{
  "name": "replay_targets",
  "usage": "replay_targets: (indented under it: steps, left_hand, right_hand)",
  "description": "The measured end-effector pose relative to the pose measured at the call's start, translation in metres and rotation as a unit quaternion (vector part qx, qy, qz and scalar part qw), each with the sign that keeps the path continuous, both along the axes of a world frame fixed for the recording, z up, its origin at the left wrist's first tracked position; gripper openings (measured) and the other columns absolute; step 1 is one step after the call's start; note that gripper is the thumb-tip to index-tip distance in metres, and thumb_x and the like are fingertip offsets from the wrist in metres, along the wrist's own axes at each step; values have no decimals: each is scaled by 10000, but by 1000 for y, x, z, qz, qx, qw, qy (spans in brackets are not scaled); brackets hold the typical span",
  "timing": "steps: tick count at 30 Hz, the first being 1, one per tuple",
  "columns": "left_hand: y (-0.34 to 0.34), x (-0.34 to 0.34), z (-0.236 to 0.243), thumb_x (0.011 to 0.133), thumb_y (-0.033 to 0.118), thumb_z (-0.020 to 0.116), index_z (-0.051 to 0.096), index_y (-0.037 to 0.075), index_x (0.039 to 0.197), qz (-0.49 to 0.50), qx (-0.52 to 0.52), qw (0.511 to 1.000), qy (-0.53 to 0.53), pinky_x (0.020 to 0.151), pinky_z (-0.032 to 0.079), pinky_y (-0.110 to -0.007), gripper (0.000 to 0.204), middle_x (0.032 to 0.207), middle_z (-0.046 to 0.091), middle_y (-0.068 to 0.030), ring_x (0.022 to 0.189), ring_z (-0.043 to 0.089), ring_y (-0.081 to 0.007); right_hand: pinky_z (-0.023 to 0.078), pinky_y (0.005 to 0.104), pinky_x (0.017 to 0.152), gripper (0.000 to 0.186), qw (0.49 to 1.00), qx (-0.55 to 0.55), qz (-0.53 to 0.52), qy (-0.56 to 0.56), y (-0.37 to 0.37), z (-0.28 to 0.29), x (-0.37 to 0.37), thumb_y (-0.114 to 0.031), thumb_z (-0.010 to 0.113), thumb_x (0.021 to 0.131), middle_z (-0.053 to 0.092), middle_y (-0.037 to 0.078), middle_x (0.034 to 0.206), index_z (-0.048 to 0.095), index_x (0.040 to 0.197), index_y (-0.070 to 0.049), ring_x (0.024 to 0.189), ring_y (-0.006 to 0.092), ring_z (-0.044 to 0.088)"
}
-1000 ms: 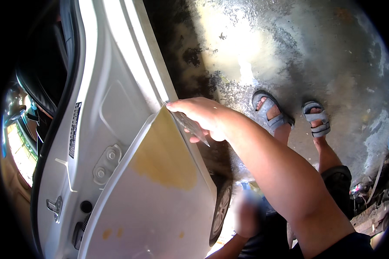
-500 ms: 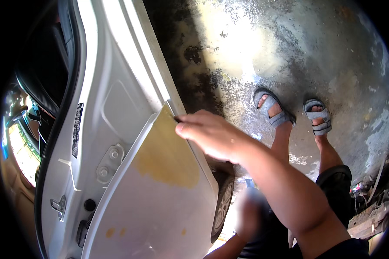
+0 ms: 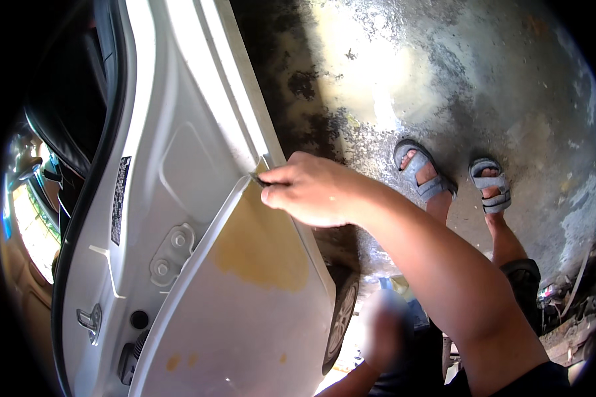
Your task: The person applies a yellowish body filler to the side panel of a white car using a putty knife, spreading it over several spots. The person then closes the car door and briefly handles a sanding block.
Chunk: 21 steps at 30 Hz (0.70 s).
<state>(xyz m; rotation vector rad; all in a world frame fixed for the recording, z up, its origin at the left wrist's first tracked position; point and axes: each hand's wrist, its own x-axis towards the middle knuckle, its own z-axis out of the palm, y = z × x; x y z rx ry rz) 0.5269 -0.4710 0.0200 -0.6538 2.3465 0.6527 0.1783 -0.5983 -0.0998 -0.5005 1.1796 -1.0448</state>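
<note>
My right hand point(image 3: 298, 188) is closed on a thin flat piece point(image 3: 257, 179), mostly hidden by the fingers, its dark edge at the pointed upper corner of a white car panel point(image 3: 225, 331). A dull yellow patch point(image 3: 258, 261) covers the upper part of this panel, with small yellow spots lower down. The open door frame point(image 3: 185, 165), with hinge bolts and a latch loop, lies to the left. My left forearm point(image 3: 351, 384) rises from the bottom edge, and my left hand point(image 3: 381, 344) is lost in a blur.
The dark car interior point(image 3: 66, 99) is at far left. A wheel point(image 3: 341, 317) shows beside the panel. My sandaled feet point(image 3: 424, 172) stand on the stained concrete floor point(image 3: 477, 79). Assorted scrap point(image 3: 563, 304) lies at the right edge.
My right hand has turned since the oldest frame, hiding most of the flat piece. It moved down the panel edge, then back up and left toward the corner.
</note>
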Motion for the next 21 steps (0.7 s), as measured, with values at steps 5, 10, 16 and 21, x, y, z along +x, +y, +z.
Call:
replay_targets:
  steps: [5,10,16,21]
  left_hand:
    - [0,-18,5,832,100,614,507,16,1274,126,50,988,-72,1008,358,-522,462,1277,498,-206,1194,465,-394]
    - [3,7,-1,827,93,635,532,16,1223,30,15,999,-15,946,391,-515,416,1212,529,-197,1132,496,-386]
    - [-1,-10,0,862,95,605,534,5,1205,140,52,987,-52,938,397,-496,361,1186,547,-187,1121,509,-366]
    - [-2,-43,2,906,108,550,491,-1,1254,252,89,963,-38,941,406,-440,370,1221,542,-171,1136,513,-317]
  right_hand:
    - [400,470,1044,403,989,-82,36,116,13,30,-5,-295,317,998,451,96,1426,583,1240,-112,1279,379,421]
    - [419,443,1043,359,994,-58,-27,90,18,9,-9,-244,352,982,458,89,1422,597,1208,-110,1255,383,453]
    - [366,473,1059,492,999,27,23,35,4,20,-1,-370,316,982,390,225,1411,490,1362,-110,1254,424,433]
    - [407,453,1009,503,995,-16,-39,93,12,36,15,-380,345,980,546,169,1275,478,1369,-90,1193,368,468]
